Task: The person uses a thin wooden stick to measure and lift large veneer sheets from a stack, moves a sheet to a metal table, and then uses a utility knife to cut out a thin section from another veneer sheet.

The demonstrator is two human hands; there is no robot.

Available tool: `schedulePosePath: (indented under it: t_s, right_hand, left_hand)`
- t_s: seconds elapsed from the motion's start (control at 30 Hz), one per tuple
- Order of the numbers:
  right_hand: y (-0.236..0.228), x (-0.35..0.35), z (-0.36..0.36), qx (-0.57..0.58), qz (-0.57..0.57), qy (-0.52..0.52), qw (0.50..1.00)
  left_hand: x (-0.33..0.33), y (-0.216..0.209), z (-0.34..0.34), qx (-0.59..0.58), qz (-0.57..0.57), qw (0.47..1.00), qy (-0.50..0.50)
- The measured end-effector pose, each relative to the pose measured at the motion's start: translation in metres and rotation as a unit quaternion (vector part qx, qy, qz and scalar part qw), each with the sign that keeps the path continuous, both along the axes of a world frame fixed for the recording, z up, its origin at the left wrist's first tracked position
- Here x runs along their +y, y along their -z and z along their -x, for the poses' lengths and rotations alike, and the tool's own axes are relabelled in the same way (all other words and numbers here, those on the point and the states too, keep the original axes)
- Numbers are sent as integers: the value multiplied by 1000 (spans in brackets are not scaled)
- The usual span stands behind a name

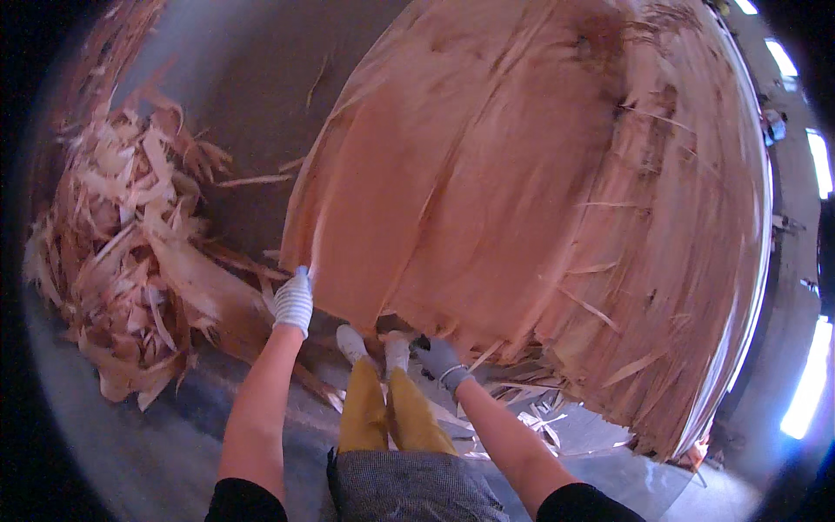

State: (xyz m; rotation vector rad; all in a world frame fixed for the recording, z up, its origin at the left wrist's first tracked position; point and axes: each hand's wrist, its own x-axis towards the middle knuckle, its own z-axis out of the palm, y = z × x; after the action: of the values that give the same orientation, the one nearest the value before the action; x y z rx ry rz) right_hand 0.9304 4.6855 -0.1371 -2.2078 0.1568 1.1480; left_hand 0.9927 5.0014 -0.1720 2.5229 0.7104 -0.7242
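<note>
A broad reddish-brown wood veneer sheet [374,209] lies on top of a tall stack of such sheets, its near edge ragged and split. My left hand [294,302], in a white and grey striped glove, is closed on the sheet's near left corner. Toward the middle of that near edge is my right hand [441,361], in a grey glove with darker fingertips. Its fingers curl at the sheet's edge and look closed on it, though the tips are partly hidden.
A heap of torn veneer scraps [122,252] rises at the left. More strips [539,418] litter the floor by my shoes [352,344]. Along the right, the stack's torn layers [670,261] stick out in splinters. Bright windows [807,378] line the far right.
</note>
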Motion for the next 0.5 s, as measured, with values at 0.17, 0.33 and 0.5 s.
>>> schedulePosePath:
  t_s: [0.17,0.33,0.5]
  right_hand:
    - [-43,-33,26,5,-30,87,996]
    - [-102,-52,47,48,1,97,994]
    - [-149,-71,77,-7,13,71,997]
  left_hand:
    - [-28,-75,-27,-47,-54,997,41]
    - [-41,-137,-33,-280,-134,933,184]
    - [-47,-192,-1,-182,-13,983,-7]
